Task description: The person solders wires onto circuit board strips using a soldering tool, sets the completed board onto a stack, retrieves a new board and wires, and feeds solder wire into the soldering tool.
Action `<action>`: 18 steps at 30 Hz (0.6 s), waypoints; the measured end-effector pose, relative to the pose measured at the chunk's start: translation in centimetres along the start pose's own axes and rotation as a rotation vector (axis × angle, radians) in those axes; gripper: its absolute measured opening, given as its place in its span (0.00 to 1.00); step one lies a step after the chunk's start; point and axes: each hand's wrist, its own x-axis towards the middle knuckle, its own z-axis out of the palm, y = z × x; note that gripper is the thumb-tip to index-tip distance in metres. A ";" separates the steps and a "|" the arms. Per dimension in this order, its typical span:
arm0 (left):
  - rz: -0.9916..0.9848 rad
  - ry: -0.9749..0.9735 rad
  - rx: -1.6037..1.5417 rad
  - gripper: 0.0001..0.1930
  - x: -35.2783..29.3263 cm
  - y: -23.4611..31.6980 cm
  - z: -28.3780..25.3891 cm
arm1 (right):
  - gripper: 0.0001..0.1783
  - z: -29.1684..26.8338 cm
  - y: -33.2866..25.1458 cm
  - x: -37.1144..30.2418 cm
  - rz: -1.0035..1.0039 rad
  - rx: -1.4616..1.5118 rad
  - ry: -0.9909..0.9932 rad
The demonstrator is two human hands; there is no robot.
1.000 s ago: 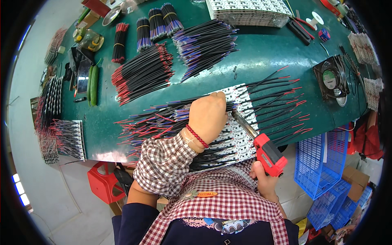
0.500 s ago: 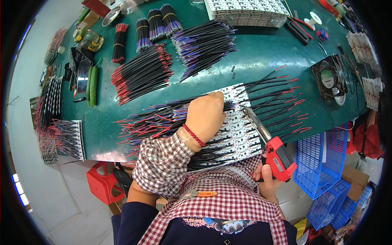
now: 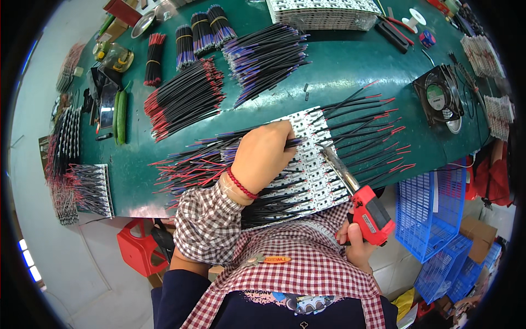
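Observation:
A white panel of small circuit boards lies at the table's near edge, with rows of black wires soldered along it. Black wires with red ends fan out from its right side, and a tangle of red- and purple-ended wires covers its left. Over the panel, my left hand is closed in a pinch on a black wire whose tip pokes out toward the boards. My right hand grips a red soldering gun, its metal tip pointing up and left at the panel's middle rows.
Loose piles of red-ended wires and purple-ended wires lie beyond the panel, with tied bundles behind. A stack of white panels sits at the back. A black fan stands right; blue crates are below the table edge.
My left hand has shifted slightly left across the panel, and the wire tip beyond its fingers now shows more. The soldering gun stays near the same rows. The whole view has shifted a little.

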 end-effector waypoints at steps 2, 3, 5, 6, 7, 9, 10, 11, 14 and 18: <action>-0.095 -0.112 0.126 0.09 -0.2 -0.2 0.4 | 0.09 0.1 0.1 0.0 0.016 0.011 -0.016; -0.084 -0.069 0.150 0.10 -0.2 -0.2 0.7 | 0.07 0.1 0.1 0.0 0.035 0.018 -0.023; -0.061 -0.041 0.176 0.10 -0.3 -0.4 1.0 | 0.12 0.4 0.4 0.1 0.035 -0.028 -0.022; -0.058 -0.031 0.187 0.10 -0.4 -0.4 1.1 | 0.17 0.6 0.5 0.2 0.037 -0.036 -0.030; -0.047 -0.029 0.197 0.10 -0.4 -0.4 1.2 | 0.17 0.7 0.5 0.4 0.029 -0.056 -0.037; -0.031 -0.020 0.212 0.10 -0.4 -0.4 1.4 | 0.13 0.8 0.6 0.6 0.031 -0.056 -0.049; -0.036 -0.023 0.218 0.10 -0.4 -0.3 1.3 | 0.10 0.9 0.6 0.6 0.037 -0.052 -0.047; -0.039 -0.024 0.219 0.10 -0.4 -0.3 1.3 | 0.06 0.9 0.5 0.6 0.056 -0.039 -0.031; -0.036 -0.027 0.230 0.10 -0.4 -0.2 1.3 | 0.09 0.9 0.6 0.7 0.052 -0.074 -0.030; -0.023 -0.031 0.232 0.10 -0.4 -0.2 1.2 | 0.14 0.8 1.1 0.7 0.072 -0.122 -0.028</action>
